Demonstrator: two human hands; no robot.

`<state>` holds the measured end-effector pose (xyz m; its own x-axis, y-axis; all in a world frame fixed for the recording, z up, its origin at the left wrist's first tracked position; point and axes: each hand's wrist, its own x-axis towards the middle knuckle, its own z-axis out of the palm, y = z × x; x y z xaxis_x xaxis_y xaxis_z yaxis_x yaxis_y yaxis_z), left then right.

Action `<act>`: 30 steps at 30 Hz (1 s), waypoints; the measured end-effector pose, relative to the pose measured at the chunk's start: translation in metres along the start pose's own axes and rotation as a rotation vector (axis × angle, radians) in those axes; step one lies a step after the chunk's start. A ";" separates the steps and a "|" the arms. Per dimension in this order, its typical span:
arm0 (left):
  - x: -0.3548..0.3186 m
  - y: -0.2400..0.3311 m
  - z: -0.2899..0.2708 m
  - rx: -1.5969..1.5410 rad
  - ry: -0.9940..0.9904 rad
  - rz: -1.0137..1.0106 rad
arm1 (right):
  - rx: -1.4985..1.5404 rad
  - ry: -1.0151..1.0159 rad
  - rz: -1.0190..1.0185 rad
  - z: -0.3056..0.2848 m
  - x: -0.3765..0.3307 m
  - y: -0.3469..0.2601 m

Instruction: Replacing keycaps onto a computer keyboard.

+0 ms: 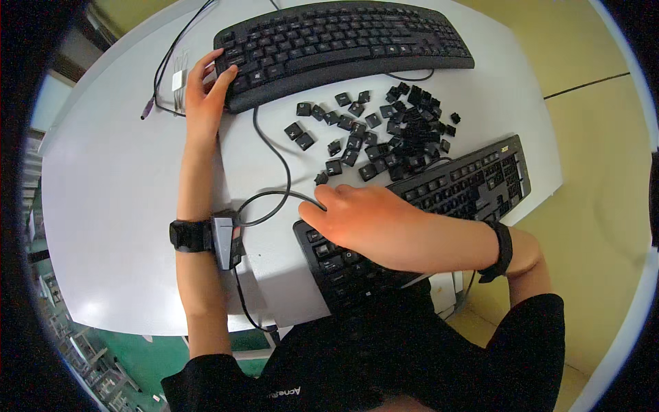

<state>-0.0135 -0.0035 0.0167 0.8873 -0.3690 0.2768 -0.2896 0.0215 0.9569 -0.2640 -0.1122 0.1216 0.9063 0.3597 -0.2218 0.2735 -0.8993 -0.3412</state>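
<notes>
My left hand [204, 96] grips the left end of a black keyboard [336, 62] at the far side of the table, thumb on its top. My right hand [350, 214] is closed above a second black keyboard [453, 185], which lies at a slant nearer my body and is partly covered by my forearm. Its fingertips point down and are hidden, so what they hold does not show. A black cable [280, 193] loops from between my arms to the right hand's fingers. Just beyond that hand lie loose black keycaps [353, 130], piled thickest on the right [419, 127].
All this lies on a white table [123, 206]. A small white item with thin wires [179, 80] and a dark cable [161, 72] are left of the far keyboard. A grey device [225, 239] sits at my left wrist strap. A yellow surface [583, 158] borders the table's right edge.
</notes>
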 end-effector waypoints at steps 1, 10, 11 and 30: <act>0.001 0.000 0.000 0.014 -0.005 0.011 | 0.013 -0.031 -0.031 -0.003 0.001 0.006; 0.000 -0.002 0.000 -0.017 -0.039 0.008 | 0.116 0.349 0.214 -0.064 -0.045 0.139; -0.001 -0.003 -0.001 -0.013 -0.036 0.008 | 0.071 0.331 0.337 -0.065 -0.055 0.159; -0.001 -0.008 -0.003 0.023 -0.026 0.019 | 0.584 0.358 0.581 -0.023 -0.075 0.211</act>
<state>-0.0107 -0.0001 0.0089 0.8720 -0.3928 0.2920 -0.3147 0.0070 0.9492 -0.2672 -0.3344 0.0873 0.9237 -0.2993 -0.2392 -0.3781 -0.6106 -0.6959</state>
